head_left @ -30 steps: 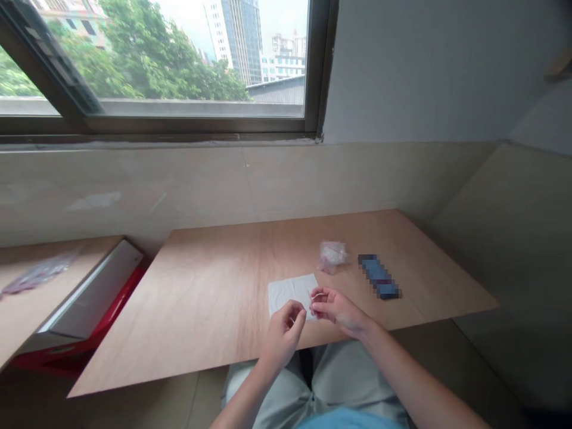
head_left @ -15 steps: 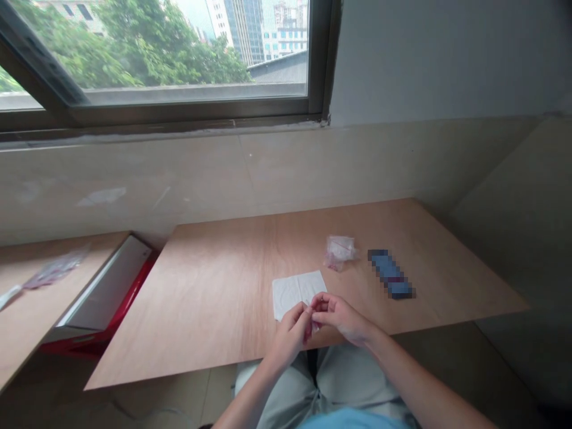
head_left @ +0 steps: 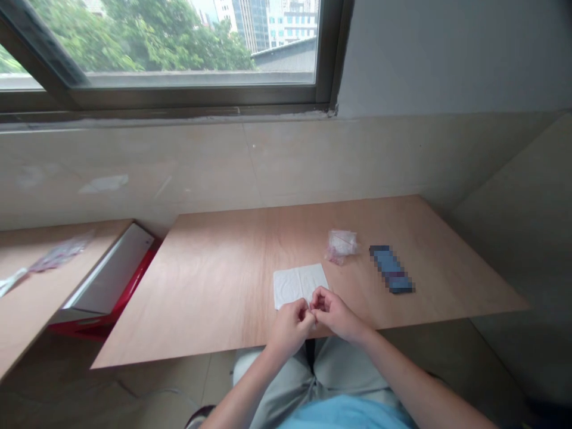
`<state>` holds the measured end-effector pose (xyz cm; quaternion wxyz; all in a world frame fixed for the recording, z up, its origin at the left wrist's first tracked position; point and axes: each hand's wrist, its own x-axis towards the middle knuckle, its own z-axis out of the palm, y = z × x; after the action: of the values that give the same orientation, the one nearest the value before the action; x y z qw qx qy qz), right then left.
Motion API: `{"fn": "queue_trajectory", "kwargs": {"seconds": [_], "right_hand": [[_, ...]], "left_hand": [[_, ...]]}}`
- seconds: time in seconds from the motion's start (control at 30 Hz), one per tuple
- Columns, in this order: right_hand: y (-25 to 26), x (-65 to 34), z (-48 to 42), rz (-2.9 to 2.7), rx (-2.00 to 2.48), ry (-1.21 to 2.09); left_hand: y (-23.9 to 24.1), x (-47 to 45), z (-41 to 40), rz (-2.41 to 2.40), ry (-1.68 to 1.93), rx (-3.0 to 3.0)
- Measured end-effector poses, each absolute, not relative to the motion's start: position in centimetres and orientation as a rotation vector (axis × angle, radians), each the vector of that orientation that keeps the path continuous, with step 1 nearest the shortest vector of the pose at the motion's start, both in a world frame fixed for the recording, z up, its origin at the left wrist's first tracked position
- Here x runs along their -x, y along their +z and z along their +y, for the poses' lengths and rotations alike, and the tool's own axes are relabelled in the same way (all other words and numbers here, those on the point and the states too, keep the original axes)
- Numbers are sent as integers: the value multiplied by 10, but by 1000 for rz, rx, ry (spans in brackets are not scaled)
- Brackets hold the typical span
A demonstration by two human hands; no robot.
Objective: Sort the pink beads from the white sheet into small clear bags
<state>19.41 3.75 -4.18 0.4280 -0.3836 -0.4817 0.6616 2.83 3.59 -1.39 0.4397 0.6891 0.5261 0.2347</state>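
Note:
My left hand [head_left: 290, 329] and my right hand [head_left: 335, 314] meet at the fingertips, just above the near edge of a white paper tissue [head_left: 297, 285]. Both hands pinch a thin white strand [head_left: 313, 322], and my fingers hide most of it. The tissue lies flat on a plywood board [head_left: 214, 280]. Further right are a crumpled clear plastic bag [head_left: 342, 245] and a long blue object [head_left: 391, 269], blurred by pixelation. Neither hand touches those two.
To the left, a lower wooden shelf [head_left: 53, 244] holds a flat plastic packet [head_left: 62, 255]. A white and red box [head_left: 109, 274] stands beside the board. A tiled wall and a window rise behind the board, and my knees are below its near edge.
My hands have drawn together until their fingertips meet over the tissue's near edge. The whole view has shifted slightly as my head moved; the things on the board stay in place.

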Motion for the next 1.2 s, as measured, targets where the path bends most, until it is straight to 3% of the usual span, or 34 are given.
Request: {"fn": "queue_trajectory", "kwargs": {"seconds": [0.33,0.57,0.8,1.2], "right_hand": [[-41,-206,40,-1485,1144,1296],[-41,-212,45,-1462,1068,1409],[-36,-210,45,-1319,1071,1557],[-33,-207,38,-1632,1155,1273]], "left_hand": [[-18,-26,33,1471,567,-1885],[-11,-21,34,1220,856,-2092],[-23,-22,37,1186,819,-2029],[-25,-21,40,1165,767,-2107]]}}
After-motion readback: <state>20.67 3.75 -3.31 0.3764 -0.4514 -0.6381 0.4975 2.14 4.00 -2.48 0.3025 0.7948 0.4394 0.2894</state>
